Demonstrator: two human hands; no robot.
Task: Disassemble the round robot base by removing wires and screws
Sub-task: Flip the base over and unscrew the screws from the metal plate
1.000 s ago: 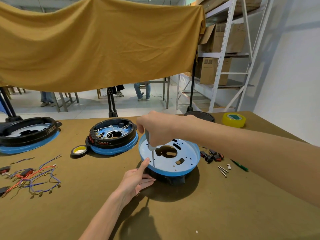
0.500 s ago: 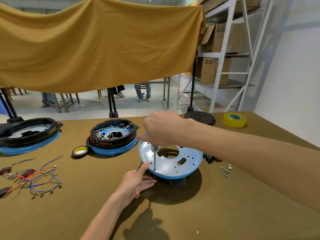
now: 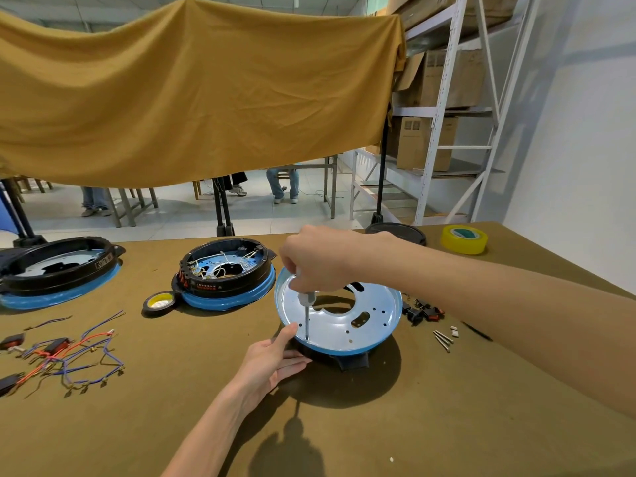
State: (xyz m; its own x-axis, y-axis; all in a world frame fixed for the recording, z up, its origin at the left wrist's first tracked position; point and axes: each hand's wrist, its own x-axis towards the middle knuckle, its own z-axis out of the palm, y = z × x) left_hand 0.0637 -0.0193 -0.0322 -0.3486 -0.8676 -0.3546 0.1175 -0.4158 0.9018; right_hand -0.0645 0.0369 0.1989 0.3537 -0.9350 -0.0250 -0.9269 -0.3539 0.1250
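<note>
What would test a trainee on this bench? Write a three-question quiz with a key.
1. True or false: the right hand holds a screwdriver upright on the blue plate.
2. The left hand is: A) lifting wires B) steadying the plate's near rim C) holding tape.
3. Which lies right of the plate: the loose wires or the loose screws?

Key: 1 true; 2 B; 3 loose screws.

Yellow tape roll (image 3: 464, 239) at the tabletop's (image 3: 413, 425) far right corner, mustard cloth (image 3: 192, 94) hanging behind the tabletop, boxed shelving (image 3: 444, 108) beyond its right end
</note>
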